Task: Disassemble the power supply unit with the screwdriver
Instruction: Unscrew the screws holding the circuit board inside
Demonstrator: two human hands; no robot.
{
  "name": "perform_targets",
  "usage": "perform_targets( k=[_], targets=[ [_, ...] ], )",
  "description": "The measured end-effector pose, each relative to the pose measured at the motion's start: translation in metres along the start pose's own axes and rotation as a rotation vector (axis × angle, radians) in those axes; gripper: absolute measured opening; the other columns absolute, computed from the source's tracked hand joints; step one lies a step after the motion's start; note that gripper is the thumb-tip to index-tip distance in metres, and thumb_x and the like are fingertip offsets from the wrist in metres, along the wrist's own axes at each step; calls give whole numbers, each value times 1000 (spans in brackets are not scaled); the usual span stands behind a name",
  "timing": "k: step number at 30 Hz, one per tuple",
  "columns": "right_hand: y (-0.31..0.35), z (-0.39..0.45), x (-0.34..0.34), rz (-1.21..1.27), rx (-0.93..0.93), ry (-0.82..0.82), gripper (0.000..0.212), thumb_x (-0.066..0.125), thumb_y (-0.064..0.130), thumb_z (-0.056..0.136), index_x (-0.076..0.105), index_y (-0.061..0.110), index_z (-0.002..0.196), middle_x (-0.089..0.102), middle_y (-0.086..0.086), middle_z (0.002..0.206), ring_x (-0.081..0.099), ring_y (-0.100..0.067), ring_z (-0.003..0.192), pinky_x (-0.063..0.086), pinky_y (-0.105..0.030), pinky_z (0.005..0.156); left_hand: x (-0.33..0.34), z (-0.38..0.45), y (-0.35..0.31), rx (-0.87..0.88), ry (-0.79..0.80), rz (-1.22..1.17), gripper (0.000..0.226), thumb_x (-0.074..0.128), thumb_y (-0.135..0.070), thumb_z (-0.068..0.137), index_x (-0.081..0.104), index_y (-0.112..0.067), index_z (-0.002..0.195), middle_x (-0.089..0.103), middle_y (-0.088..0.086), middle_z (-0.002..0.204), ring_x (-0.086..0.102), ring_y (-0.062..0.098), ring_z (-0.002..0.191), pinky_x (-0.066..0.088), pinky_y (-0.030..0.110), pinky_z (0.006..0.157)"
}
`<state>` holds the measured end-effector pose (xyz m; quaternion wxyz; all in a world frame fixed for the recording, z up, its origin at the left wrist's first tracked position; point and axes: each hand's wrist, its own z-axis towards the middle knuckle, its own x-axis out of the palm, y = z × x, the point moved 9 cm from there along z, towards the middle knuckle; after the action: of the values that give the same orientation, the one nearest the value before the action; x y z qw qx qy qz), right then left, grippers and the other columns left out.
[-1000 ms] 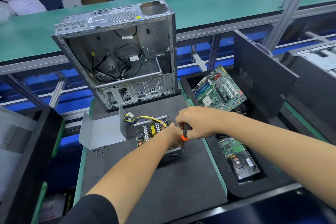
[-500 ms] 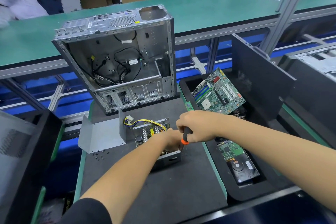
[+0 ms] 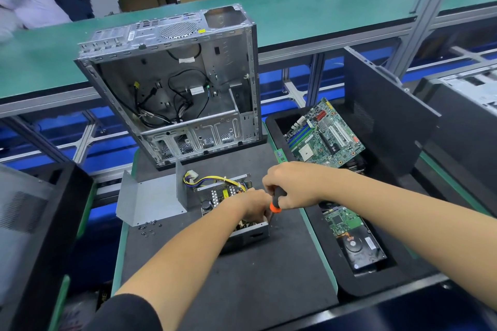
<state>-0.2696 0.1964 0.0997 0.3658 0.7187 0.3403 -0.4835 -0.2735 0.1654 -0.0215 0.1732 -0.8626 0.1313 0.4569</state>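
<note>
PSU [image 3: 231, 204] sat open-topped mid-table [image 3: 242, 277], long axis running roughly 11-to-5 o'clock, near end wall facing 5. Yellow wire bundle [image 3: 215, 180] spilled out its far end toward 10, ending in a white connector. Removed grey cover [image 3: 150, 201] lay just beside it at 9, loose screws [image 3: 148, 228] scattered at the cover's near edge.

Screwdriver [image 3: 277, 200]: black/orange handle, tilted, tip end pointing down toward 7 at the PSU's near right corner; tip itself hidden behind the left hand.

Right hand [image 3: 293, 185] came in from 4 o'clock, forearm nearly level, fingers wrapped around the handle — grip clamped on the screwdriver. Left hand [image 3: 255, 204] came in from 7, wrist bent down over the PSU's near end, fingers curled onto the casing edge right next to the driver shaft; can't tell whether the grip actually pinched anything.

Empty PC chassis [image 3: 174, 83] stood tilted at 12, open side facing the camera. Black tray at 3 held a motherboard [image 3: 325, 134] and a hard drive [image 3: 355, 239].
</note>
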Motion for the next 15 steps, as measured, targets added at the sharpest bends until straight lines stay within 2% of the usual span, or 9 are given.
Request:
perform_targets(
  k=[2, 4, 6, 8, 10, 11, 13, 15],
  targets=[
    [0, 1, 0, 9, -1, -3, 12, 61, 21, 84, 55, 19, 95, 57, 0, 102, 43, -16, 83, 23, -17, 53, -1, 0, -1, -22, 2, -15, 23, 56, -5, 85, 50, -17, 67, 53, -5, 74, 45, 22, 79, 27, 25, 59],
    [-1, 1, 0, 13, 8, -4, 15, 61, 21, 84, 58, 17, 98, 58, -1, 104, 43, -16, 84, 27, -24, 56, -1, 2, 0, -68, 0, -47, 34, 52, -2, 86, 35, -18, 62, 40, -2, 69, 37, 24, 74, 27, 27, 57],
    [-2, 2, 0, 15, 14, -3, 19, 61, 22, 84, 60, 16, 102, 58, -1, 106, 43, -15, 84, 29, -26, 63, 3, 3, 4, -142, 25, -84, 29, 49, -7, 91, 37, -16, 67, 41, 3, 77, 38, 25, 78, 32, 31, 66],
    [-2, 2, 0, 18, 15, 0, 20, 61, 22, 84, 60, 15, 103, 59, -2, 107, 43, -15, 85, 30, -27, 65, 7, 5, 10, -228, 46, -121, 25, 49, -17, 96, 38, -18, 73, 41, 3, 78, 39, 24, 84, 34, 31, 68],
    [-2, 2, 0, 20, 13, 2, 20, 61, 22, 83, 60, 15, 102, 59, -2, 107, 44, -16, 85, 30, -26, 65, 8, 6, 20, -311, 30, -168, 37, 55, -26, 94, 30, -27, 67, 35, -4, 73, 39, 22, 88, 36, 28, 63],
    [-3, 2, 0, 21, 13, 2, 20, 61, 22, 83, 60, 15, 102, 59, -2, 107, 44, -16, 85, 30, -26, 65, 8, 8, 24, -336, 26, -206, 41, 57, -27, 93, 26, -29, 66, 36, -4, 74, 39, 22, 89, 37, 27, 65],
    [-3, 2, 0, 20, 12, 4, 19, 61, 21, 84, 60, 15, 102, 59, -2, 107, 43, -16, 85, 30, -26, 65, 11, 9, 29, -389, 49, -285, 42, 60, -27, 91, 26, -31, 67, 43, 0, 89, 40, 22, 92, 39, 32, 79],
    [-3, 2, -1, 23, 13, 8, 19, 61, 20, 84, 60, 15, 102, 59, -3, 107, 45, -17, 86, 31, -26, 66, 14, 7, 32, -428, 70, -329, 41, 60, -27, 90, 27, -32, 67, 44, 1, 95, 41, 22, 94, 38, 35, 85]
  ],
)
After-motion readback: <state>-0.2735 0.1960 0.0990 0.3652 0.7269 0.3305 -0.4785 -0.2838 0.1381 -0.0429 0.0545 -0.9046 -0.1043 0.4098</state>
